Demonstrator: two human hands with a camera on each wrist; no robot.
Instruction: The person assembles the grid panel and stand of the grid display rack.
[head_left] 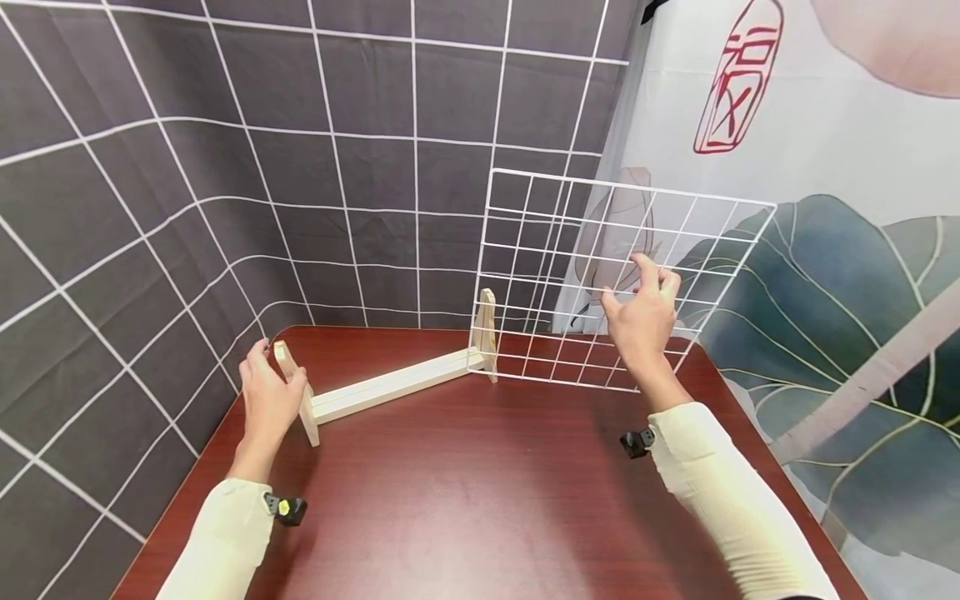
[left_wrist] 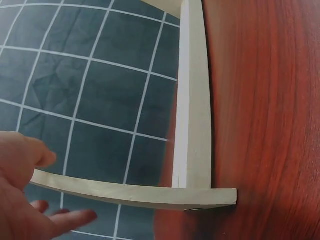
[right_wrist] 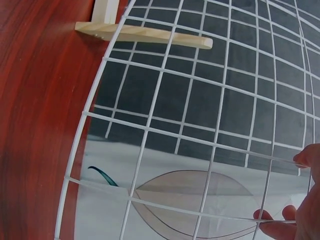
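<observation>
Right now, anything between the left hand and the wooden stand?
Nothing visible: the left hand straddles the left upright of the wooden stand. The wire grid, held in the right hand, is at the other end.

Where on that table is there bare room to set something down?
The widest bare patch of table lies before the wooden bar, between the sleeves; a smaller one behind it, along the dark cloth. Crowded: the bar's ends, with the left hand at one upright, and the wire grid, gripped by the right hand, at the other.
</observation>
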